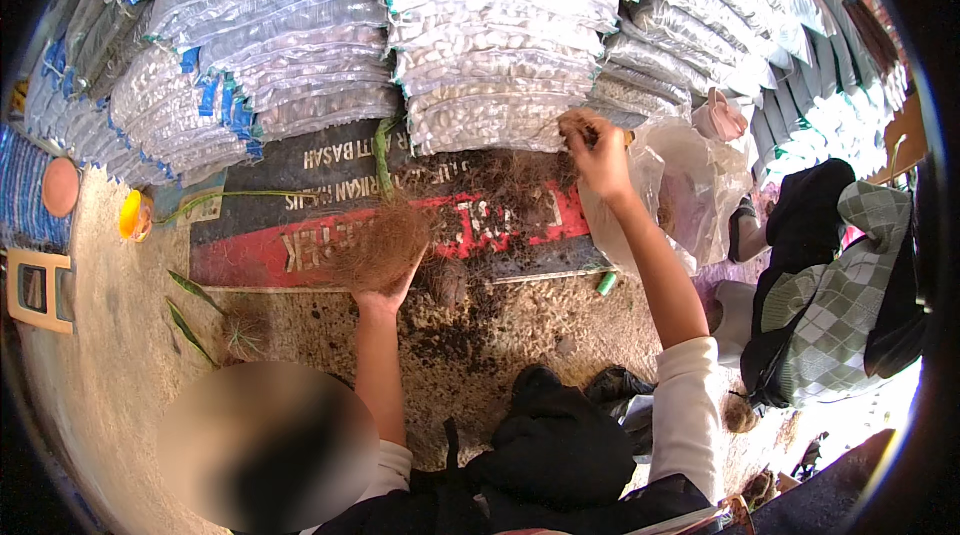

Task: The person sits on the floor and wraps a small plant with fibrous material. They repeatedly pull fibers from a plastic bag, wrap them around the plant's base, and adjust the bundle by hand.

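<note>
Two hands stand well apart. The left hand [383, 293], near mid-frame, holds the wiry, brown root mass [375, 240] from below, probably to bear its loose fibres without crushing them. A thick green leaf [386, 163] extends above it. The right hand [605, 163], right of centre, has fingers closed on what I judge a fibre tuft [573, 122]. I read the flat printed sheet [235, 260] as a work surface; crumbly soil [450, 340] lies below.
</note>
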`<action>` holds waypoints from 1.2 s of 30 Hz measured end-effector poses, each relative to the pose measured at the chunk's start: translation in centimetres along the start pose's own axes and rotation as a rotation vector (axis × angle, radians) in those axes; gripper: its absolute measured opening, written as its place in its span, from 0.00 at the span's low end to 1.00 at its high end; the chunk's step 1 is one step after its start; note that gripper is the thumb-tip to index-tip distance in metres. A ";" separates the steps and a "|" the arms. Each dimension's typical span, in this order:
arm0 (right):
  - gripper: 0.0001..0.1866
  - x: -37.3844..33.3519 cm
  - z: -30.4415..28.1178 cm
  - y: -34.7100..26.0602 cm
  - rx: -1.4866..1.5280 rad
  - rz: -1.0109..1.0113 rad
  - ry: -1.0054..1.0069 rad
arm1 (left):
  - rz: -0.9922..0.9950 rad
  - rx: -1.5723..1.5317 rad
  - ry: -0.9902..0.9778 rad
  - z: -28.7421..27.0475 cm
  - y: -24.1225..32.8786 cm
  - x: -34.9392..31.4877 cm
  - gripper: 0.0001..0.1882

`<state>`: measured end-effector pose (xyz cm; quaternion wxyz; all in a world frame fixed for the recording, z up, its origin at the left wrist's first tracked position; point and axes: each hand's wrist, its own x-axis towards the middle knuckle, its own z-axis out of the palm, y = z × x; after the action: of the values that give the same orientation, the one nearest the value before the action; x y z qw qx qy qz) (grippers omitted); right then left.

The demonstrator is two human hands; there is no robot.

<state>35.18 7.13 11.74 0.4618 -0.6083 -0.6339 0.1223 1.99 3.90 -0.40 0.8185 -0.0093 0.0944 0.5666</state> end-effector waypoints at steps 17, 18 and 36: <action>0.12 -5.3 9.7 -9.5 -0.167 -0.675 -0.283 | -0.097 -0.007 -0.067 2.7 -4.4 -0.2 0.37; 0.12 -6.1 10.2 -9.1 -0.321 -0.606 -0.479 | -0.118 -0.027 -0.111 1.8 -4.2 -0.1 0.38; 0.34 -8.4 14.1 -10.5 -0.604 -0.567 -0.902 | 0.128 0.139 0.342 -0.9 -0.3 -1.3 0.39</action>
<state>16.50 3.09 7.91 -0.0303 -0.4081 -0.9108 0.0550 1.67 2.52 -1.10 0.7515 -0.0427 0.2712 0.5999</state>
